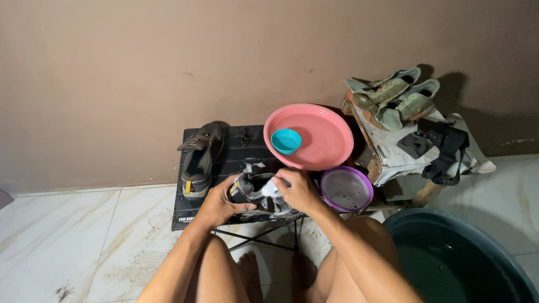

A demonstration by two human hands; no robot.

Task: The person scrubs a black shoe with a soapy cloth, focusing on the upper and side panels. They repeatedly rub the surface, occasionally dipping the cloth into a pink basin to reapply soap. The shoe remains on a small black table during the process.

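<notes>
A dark grey and white shoe (254, 186) lies on a small black folding table (239, 142). My left hand (218, 203) grips its near side. My right hand (298, 189) is closed on the shoe's other end, with a small white piece pinched between the fingers. A second dark shoe (201, 158) with a yellow tab rests on the table's left part. My forearms and bare knees fill the bottom of the view.
A pink basin (320, 142) holds a small teal cup (286, 140). A purple bowl (346, 190) sits beside it. Two pale green shoes (393, 100) and black insoles (439, 144) lie on a white stool at right. A dark tub of water (458, 265) stands bottom right. A brown wall rises behind.
</notes>
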